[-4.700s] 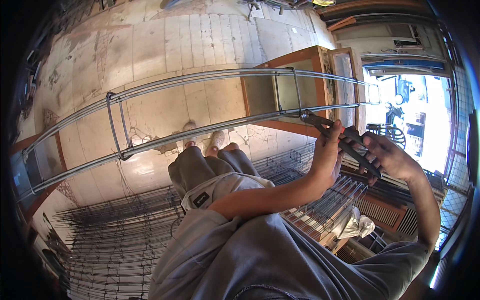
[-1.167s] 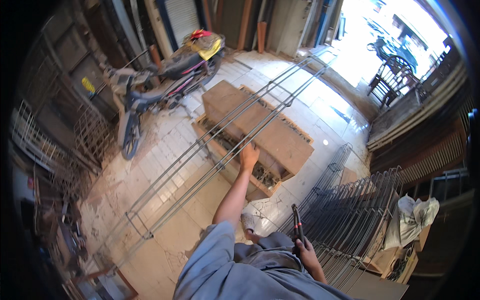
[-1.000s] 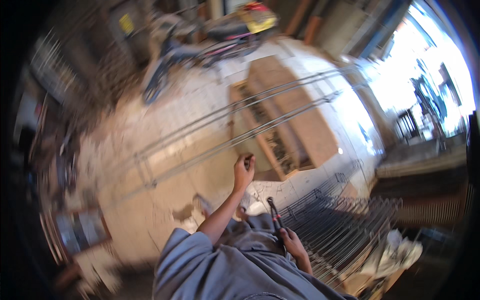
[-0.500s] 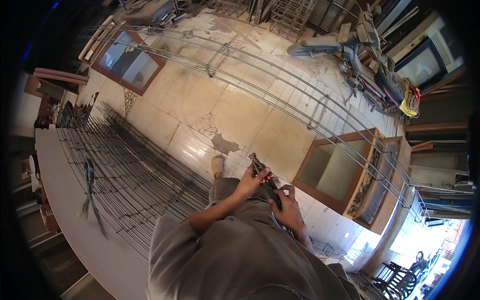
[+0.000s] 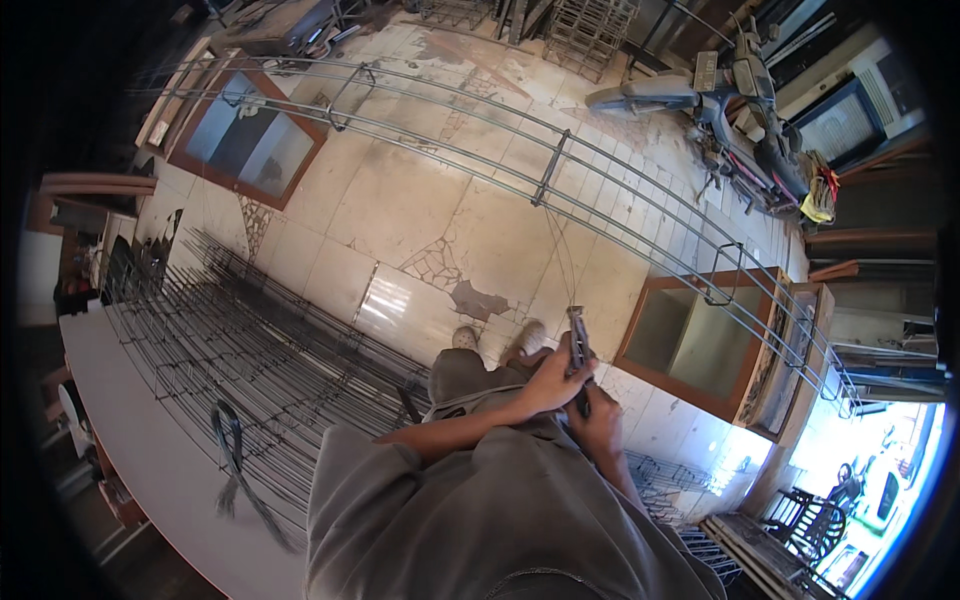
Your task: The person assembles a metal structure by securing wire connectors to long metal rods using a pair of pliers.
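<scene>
A tiled floor (image 5: pixel 410 225), cracked and patched with a dark stain at centre, spreads beneath a long steel-bar cage (image 5: pixel 548 175) that arcs from the upper left of the frame to the right. At lower centre, a person in grey works a pair of dark pliers (image 5: pixel 578 338), the left hand (image 5: pixel 558 382) wrapped around them below the head and the right hand (image 5: pixel 598 415) closed on the handle ends, the two hands together. Thin wire strands (image 5: pixel 561 255) run from a stirrup of the cage toward the pliers' tip (whether the jaws grip them is too small to tell). Half a second earlier, the pliers slanted toward the upper left and only one shoe showed; now they stand almost upright, farther right, two shoes (image 5: pixel 465 338) are in view, and the cage's stirrups lie farther left over the floor. Stacked steel frames (image 5: pixel 300 350) fan across the lower left beside a pale tabletop (image 5: pixel 150 430) bearing a loop of wire (image 5: pixel 230 460). A motorbike (image 5: pixel 715 110) stands at upper right, a glass-fronted cabinet (image 5: pixel 670 340) lies at right, and daylight floods the lower-right corner.
</scene>
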Action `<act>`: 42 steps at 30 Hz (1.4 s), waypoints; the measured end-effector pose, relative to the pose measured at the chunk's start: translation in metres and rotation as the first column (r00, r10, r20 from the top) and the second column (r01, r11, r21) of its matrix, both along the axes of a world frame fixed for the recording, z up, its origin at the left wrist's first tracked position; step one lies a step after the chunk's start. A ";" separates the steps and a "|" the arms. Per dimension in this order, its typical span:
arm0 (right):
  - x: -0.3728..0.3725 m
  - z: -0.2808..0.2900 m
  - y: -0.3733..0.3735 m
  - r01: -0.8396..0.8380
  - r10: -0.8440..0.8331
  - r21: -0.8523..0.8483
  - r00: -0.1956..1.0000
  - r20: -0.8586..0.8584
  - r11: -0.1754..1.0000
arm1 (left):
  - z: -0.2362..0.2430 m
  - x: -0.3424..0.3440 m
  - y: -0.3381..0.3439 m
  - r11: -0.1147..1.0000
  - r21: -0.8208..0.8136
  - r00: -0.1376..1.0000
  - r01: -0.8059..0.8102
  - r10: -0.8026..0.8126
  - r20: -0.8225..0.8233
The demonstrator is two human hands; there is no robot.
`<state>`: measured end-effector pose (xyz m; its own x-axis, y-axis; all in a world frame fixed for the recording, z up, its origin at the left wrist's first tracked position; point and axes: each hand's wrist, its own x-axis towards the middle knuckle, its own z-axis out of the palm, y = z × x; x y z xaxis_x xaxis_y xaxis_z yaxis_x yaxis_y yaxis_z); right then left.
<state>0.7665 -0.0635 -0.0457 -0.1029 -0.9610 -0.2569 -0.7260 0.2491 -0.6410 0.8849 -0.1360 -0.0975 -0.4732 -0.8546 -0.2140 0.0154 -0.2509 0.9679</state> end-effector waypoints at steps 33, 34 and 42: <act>0.065 0.229 -0.247 -0.402 0.542 0.612 -0.286 -0.790 0.681 | 0.028 0.082 -0.235 0.982 0.189 0.897 0.002 0.082 -0.435; 0.070 0.232 -0.251 -0.371 0.560 0.650 -0.329 -0.760 0.664 | 0.019 0.081 -0.238 0.981 0.176 0.919 0.076 0.000 -0.394; 0.096 0.249 -0.273 -0.250 0.621 0.801 -0.521 -0.585 0.544 | 0.009 0.077 -0.244 0.981 0.109 0.905 0.158 -0.100 -0.412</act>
<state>0.8625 -0.3367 0.2036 0.0844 -0.7317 -0.6764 -0.2070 -0.6768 0.7064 0.9620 -0.3804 -0.0886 -0.6479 -0.7563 -0.0913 0.3556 -0.4062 0.8418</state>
